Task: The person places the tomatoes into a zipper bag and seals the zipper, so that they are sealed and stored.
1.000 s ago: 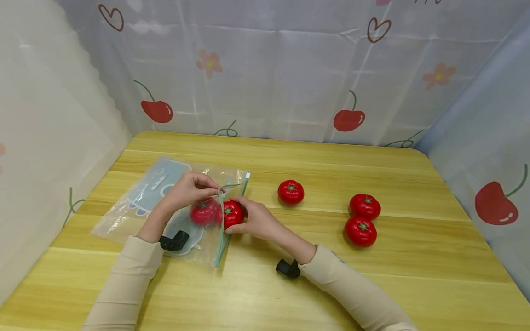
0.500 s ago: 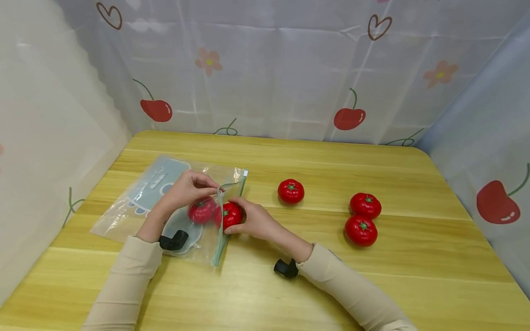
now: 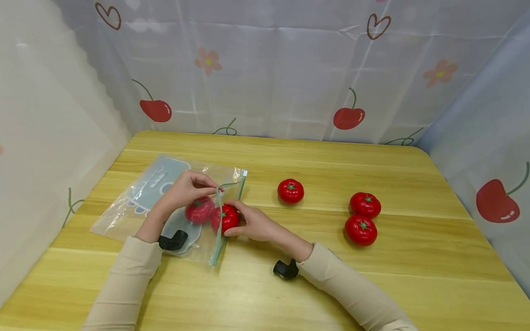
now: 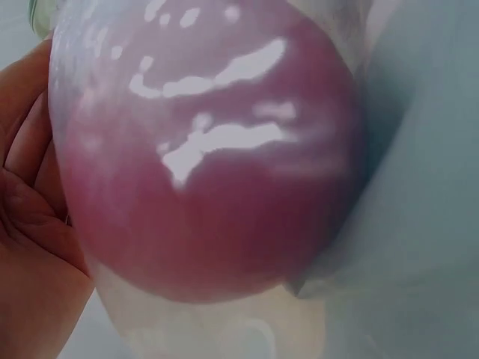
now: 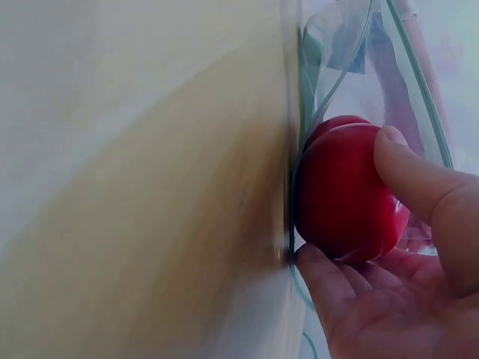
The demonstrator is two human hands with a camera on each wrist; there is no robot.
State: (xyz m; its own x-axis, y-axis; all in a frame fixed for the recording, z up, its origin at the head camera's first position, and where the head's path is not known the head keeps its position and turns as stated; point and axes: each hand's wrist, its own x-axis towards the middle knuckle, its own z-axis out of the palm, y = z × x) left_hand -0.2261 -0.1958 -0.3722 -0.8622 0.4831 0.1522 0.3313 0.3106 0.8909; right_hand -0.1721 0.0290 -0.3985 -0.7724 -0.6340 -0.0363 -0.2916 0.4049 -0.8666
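A clear plastic zip bag with a blue printed figure [image 3: 120, 219] is laid flat near the left edge of a yellow wood-grained table [image 3: 434, 271], its pale green mouth turned towards the table's right edge. The upper layer of that mouth is pinched between the thumb and fingertips of the left hand [image 3: 188, 188] and is lifted, so that a gap is left beneath it. In that gap a glossy red round tomato with a green star-shaped top [image 3: 225, 220] is held by the right hand [image 3: 254, 223], with the thumb and fingers curled about its sides; it is partly covered by the green rim. A second red tomato [image 3: 198, 210] is seen through the film, just beside the first, farther inside the bag.

Between the bag and the table's far right corner, a single red tomato [image 3: 290, 191] is set apart on the wood. Nearer the right edge, two touching red tomatoes [image 3: 362, 223] are found. A black angled device [image 3: 174, 240] is worn at the left wrist, and another black device [image 3: 285, 269] at the right. Beyond the far edge, a white curtain printed with cherries, hearts and flowers [image 3: 265, 82] is hung.
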